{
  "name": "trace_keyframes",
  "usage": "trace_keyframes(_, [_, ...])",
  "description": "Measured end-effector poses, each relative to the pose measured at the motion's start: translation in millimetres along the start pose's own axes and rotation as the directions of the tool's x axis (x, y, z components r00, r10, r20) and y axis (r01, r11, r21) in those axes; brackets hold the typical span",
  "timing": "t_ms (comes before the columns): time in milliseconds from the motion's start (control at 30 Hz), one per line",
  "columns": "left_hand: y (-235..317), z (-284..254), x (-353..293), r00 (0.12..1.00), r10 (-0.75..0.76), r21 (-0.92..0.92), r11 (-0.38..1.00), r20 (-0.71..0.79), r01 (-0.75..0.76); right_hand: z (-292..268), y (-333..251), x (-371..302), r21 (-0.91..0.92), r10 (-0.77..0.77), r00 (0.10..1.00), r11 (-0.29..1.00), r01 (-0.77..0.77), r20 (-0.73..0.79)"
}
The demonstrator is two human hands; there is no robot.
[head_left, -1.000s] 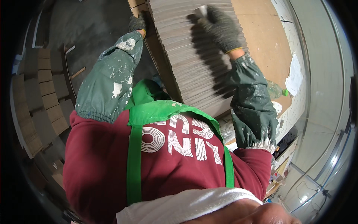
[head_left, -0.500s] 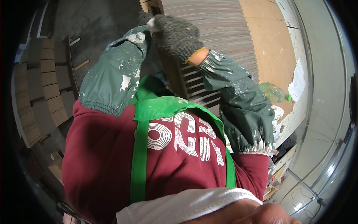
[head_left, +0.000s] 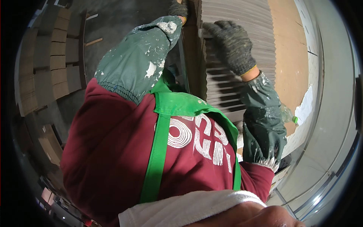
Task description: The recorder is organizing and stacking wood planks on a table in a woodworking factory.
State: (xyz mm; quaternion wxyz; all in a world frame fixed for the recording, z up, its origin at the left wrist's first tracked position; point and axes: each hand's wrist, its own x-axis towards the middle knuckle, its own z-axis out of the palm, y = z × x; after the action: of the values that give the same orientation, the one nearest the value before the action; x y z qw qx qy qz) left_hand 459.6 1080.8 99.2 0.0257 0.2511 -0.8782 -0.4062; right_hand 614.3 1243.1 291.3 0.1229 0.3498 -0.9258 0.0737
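Observation:
My right hand, in a dark grey knit glove with a yellow cuff edge, is over a stack of grey-brown ridged strips. Its fingers point left, and a small pale piece shows at their tips; its kind is unclear. My left hand, gloved alike, is at the top edge of the view, close to a brown upright edge left of the stack. The left fingers are mostly cut off, so their hold is hidden. Paint-spattered green sleeves cover both forearms.
A tan board lies right of the stack, with a greenish clear bottle and white torn paper near it. Rows of brown blocks or boards stand at the left. A pale wall rises at the right.
My hands have moved apart. The right hand has gone right and down over the ridged stack; the left has gone right and up to the top edge. My view has also shifted.

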Motion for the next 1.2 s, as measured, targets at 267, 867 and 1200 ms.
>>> trace_keyframes(267, [-34,29,29,0.997,0.036,-0.033,0.999,-0.070,-0.038,-17,70,-47,-0.111,0.223,0.973,0.967,-0.228,-0.058])
trace_keyframes(867, [1,-3,0,0.999,0.016,-0.003,1.000,0.046,-0.016,-33,207,-140,-0.338,0.659,0.750,0.693,-0.636,-0.061])
trace_keyframes(1200, [-15,9,13,1.000,0.009,0.025,1.000,0.005,-0.009,-42,194,-110,-0.363,0.604,0.795,0.731,-0.577,-0.049])
